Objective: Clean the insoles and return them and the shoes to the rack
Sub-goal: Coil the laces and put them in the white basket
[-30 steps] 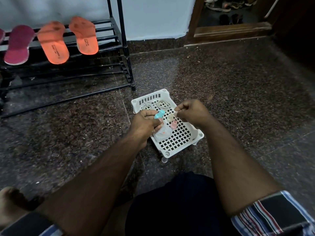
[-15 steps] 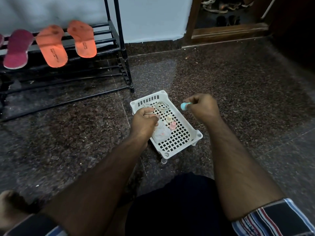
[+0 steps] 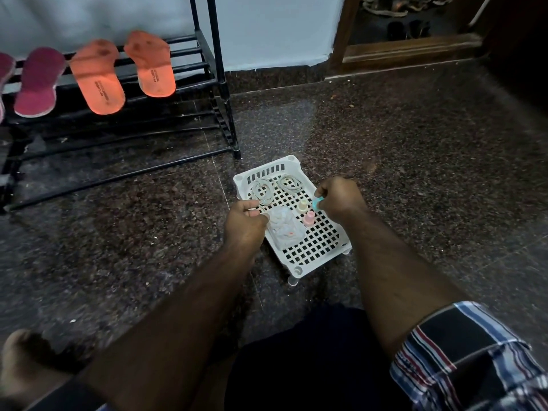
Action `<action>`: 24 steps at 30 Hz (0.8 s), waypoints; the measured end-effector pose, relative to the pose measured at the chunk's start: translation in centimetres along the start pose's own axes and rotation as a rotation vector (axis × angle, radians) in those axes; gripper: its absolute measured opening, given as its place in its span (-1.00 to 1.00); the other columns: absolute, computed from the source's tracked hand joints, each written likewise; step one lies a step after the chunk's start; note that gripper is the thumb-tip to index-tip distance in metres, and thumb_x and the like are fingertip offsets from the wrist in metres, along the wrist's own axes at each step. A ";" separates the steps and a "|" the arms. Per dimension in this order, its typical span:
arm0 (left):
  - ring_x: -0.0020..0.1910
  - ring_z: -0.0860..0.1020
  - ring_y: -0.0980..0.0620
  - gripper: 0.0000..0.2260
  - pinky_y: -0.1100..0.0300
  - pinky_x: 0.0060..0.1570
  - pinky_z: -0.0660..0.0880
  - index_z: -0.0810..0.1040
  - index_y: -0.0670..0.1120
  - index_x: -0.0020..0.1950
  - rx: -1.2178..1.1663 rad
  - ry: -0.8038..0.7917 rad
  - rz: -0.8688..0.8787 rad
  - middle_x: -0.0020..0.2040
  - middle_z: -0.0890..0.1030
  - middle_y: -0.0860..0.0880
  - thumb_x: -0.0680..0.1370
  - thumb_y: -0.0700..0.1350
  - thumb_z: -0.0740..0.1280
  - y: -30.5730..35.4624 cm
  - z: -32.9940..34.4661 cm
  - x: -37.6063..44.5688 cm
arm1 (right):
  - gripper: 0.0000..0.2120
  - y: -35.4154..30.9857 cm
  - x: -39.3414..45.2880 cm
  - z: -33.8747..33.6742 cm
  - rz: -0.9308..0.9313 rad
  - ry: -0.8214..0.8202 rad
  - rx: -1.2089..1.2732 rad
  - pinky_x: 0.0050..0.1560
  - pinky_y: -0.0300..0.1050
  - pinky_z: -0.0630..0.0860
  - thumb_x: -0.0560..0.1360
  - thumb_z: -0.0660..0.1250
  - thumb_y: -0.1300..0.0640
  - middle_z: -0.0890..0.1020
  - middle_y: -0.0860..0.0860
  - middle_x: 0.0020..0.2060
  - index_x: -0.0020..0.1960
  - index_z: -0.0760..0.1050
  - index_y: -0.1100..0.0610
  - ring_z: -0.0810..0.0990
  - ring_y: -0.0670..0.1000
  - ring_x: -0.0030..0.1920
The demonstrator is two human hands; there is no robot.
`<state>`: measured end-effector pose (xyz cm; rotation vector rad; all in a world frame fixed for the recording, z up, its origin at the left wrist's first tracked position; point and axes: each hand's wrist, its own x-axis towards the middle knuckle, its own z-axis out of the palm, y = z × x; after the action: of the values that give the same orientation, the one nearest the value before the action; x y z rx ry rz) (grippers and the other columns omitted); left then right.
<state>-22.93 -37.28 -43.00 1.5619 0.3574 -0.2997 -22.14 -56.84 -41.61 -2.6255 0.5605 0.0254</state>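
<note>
Right hand (image 3: 338, 198) pinches a small teal cap (image 3: 318, 203), now pulled off and lowered to the white perforated plastic tray (image 3: 323, 241). Left hand (image 3: 244, 221) clenched; contents unclear. Orange foam insoles (image 3: 124, 74) lie on the black metal rack (image 3: 221, 84). Cleaning not begun.

The left hand (image 3: 243, 220) covers the basket's (image 3: 320, 247) near-left rim, and what its curled fingers (image 3: 252, 213) hold cannot be told. The picture's left edge crops the rack (image 3: 204, 84) and one maroon insole (image 3: 4, 72).
</note>
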 end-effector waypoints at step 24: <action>-0.44 0.50 0.06 -0.69 0.24 -0.50 0.41 0.47 -0.18 0.15 0.161 -0.104 -0.172 -0.17 0.61 -0.18 0.47 -0.30 0.46 -3.2 -2.5 -1.2 | -0.91 4.1 -2.1 -3.7 0.161 -0.014 0.272 -0.22 -0.06 0.62 0.41 0.46 0.22 0.69 0.05 -0.24 -0.11 0.60 0.09 0.66 0.04 -0.28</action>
<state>-25.37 -34.77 -45.39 1.6686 0.3948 -0.5528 -25.95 -60.99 -39.77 -2.3113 0.7161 0.0164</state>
